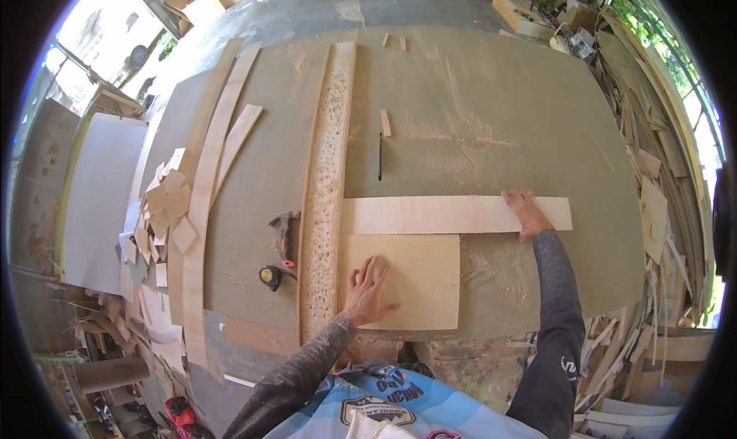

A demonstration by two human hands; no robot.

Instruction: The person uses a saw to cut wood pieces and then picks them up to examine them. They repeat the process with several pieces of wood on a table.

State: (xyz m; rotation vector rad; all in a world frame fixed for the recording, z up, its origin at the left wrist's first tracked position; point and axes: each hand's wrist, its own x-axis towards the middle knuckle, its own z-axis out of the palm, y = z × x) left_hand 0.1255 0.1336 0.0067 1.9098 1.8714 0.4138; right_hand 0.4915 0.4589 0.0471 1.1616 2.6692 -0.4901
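Note:
My left hand point(367, 292) lies flat with fingers spread on a pale rectangular plywood panel point(426, 282), near its left side. Beyond that panel, a long light wooden strip point(430, 215) runs crosswise, its near edge along the panel's far edge. My right hand point(526, 215) spans the strip close to its right end, fingers at the far edge and thumb by the near edge. Both pieces reach, at their left ends, a long raised board point(328, 147) with a speckled, pitted face.
Left of the speckled board lie a hammer point(286, 239) and a tape measure point(270, 277). A dark pencil-like stick point(380, 156) and a small wood block point(386, 123) rest farther off. Long planks point(223, 124) and piled offcuts point(167, 197) are at left; stacked timber point(652, 117) stands right.

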